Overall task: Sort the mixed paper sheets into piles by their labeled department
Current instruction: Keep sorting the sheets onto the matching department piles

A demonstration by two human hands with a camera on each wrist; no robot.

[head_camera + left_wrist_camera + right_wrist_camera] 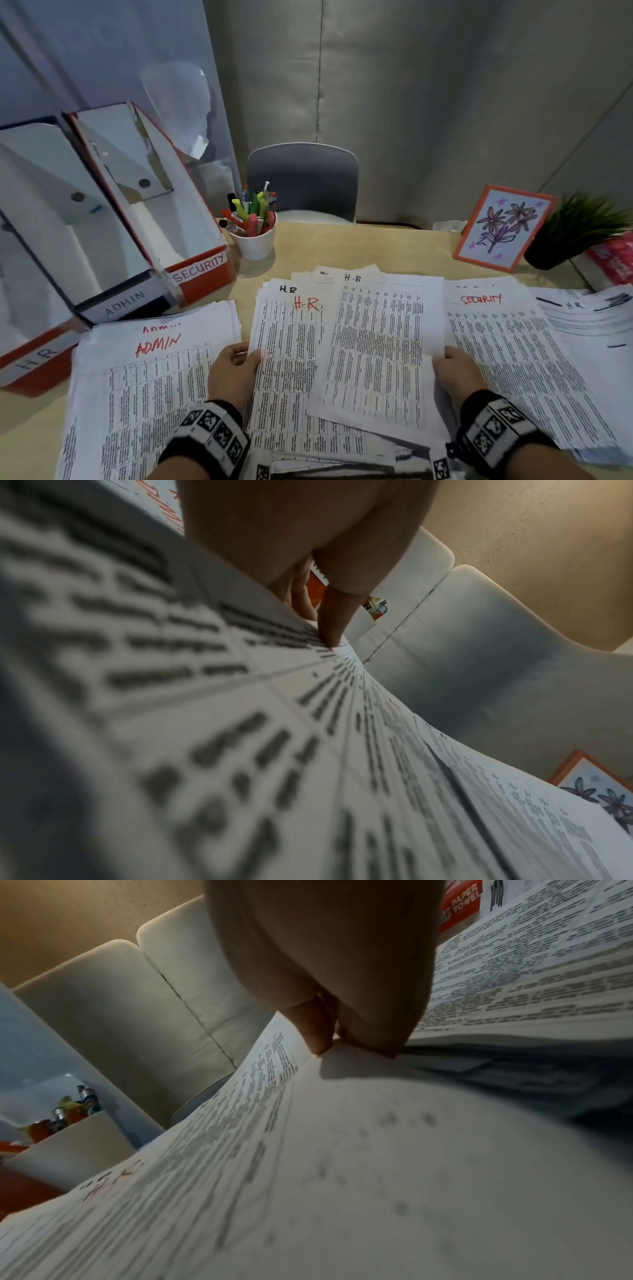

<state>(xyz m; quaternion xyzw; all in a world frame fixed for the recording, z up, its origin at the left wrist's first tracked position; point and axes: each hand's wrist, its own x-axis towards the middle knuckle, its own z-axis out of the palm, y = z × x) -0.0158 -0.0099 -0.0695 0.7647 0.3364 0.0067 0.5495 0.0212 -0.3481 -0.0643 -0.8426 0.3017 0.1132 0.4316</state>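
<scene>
Printed sheets lie in piles on the desk: an ADMIN pile point(154, 377) at the left, an H.R pile point(287, 342) in the middle, a SECURITY pile point(507, 342) to the right, and more mixed sheets point(589, 318) at the far right. My left hand point(251, 356) grips the left edge of the H.R pile, fingers point(329, 620) down on the paper. My right hand point(440, 358) pinches the right edge of an H.R sheet point(376, 342) that lies askew on that pile; its thumb and finger point(322, 1037) close on the raised edge.
Three file boxes stand at the left, labelled SECURITY point(200, 265), ADMIN point(125, 303) and H.R point(34, 356). A white pen cup point(255, 240) sits behind the piles. A framed flower drawing point(500, 228), a potted plant point(561, 236) and a red pack point(613, 257) are at the back right. A chair point(301, 181) is beyond the desk.
</scene>
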